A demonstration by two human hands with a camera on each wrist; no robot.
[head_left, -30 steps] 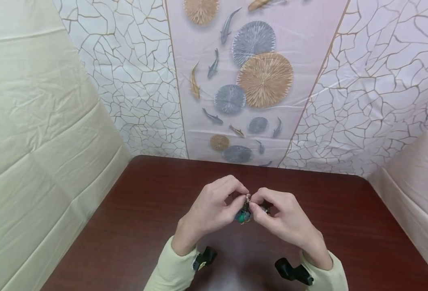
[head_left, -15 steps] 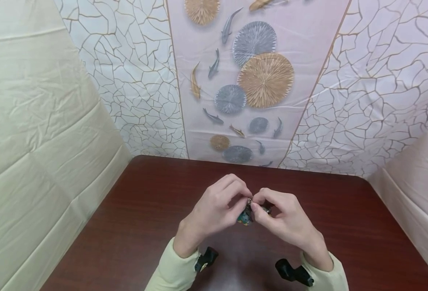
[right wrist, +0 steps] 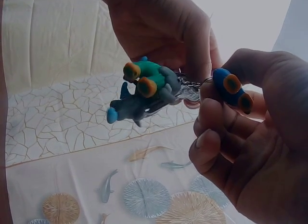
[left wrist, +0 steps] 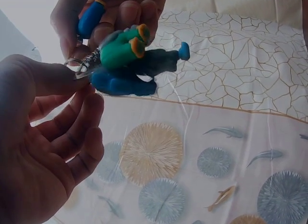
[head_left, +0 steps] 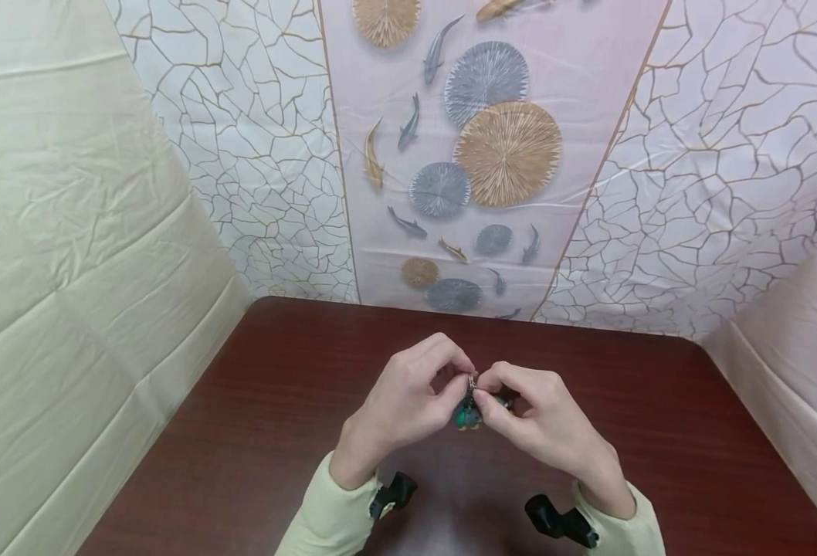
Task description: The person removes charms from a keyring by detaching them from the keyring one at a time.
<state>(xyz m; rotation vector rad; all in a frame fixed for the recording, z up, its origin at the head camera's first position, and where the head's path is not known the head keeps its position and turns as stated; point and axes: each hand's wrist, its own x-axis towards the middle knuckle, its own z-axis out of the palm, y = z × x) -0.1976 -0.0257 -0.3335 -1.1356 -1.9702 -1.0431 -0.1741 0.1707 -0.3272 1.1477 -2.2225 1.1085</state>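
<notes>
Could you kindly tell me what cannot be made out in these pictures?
Head view: details of the dangling figures are too small; the right hand hides part of them.
Left wrist view: whether the metal ring is pried apart; the left hand covers part of it.
Right wrist view: where the blue piece attaches; the right hand seems to hide that spot.
Head view: the left sleeve and right sleeve, cut off by the bottom edge.

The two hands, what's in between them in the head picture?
Between the left hand and right hand, the head view shows a small metal ring, with a green figure just below it.
</notes>
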